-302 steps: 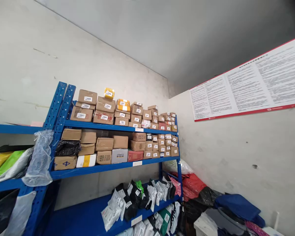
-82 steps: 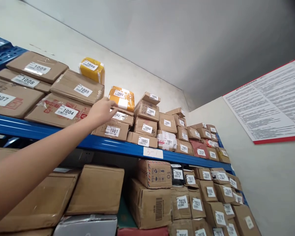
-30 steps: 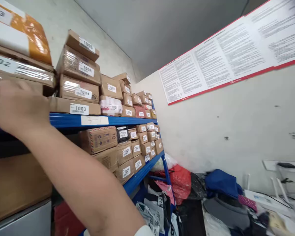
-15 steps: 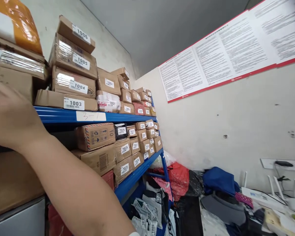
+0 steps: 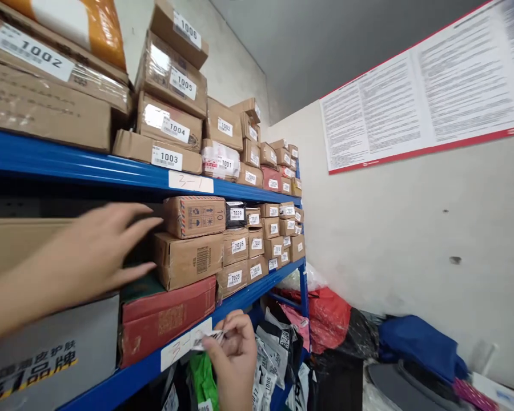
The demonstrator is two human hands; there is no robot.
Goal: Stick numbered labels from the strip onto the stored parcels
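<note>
My left hand reaches in from the left with its fingers spread and holds nothing. Its fingertips are close to a brown carton with a striped edge; I cannot tell whether they touch it. That carton lies on a plain brown carton with a barcode, above a flat red box. Lower down, in front of the blue shelf edge, my right hand pinches a small white printed label between thumb and fingers.
The blue shelf rack carries numbered cartons on two levels. A grey box stands at lower left. Below are bagged parcels and a green bag. A red bag and blue cloth lie by the wall.
The view has swung left, so the shelves sit further right. The arm stretched across to the left is gone; both hands now show, the right one low with a label.
</note>
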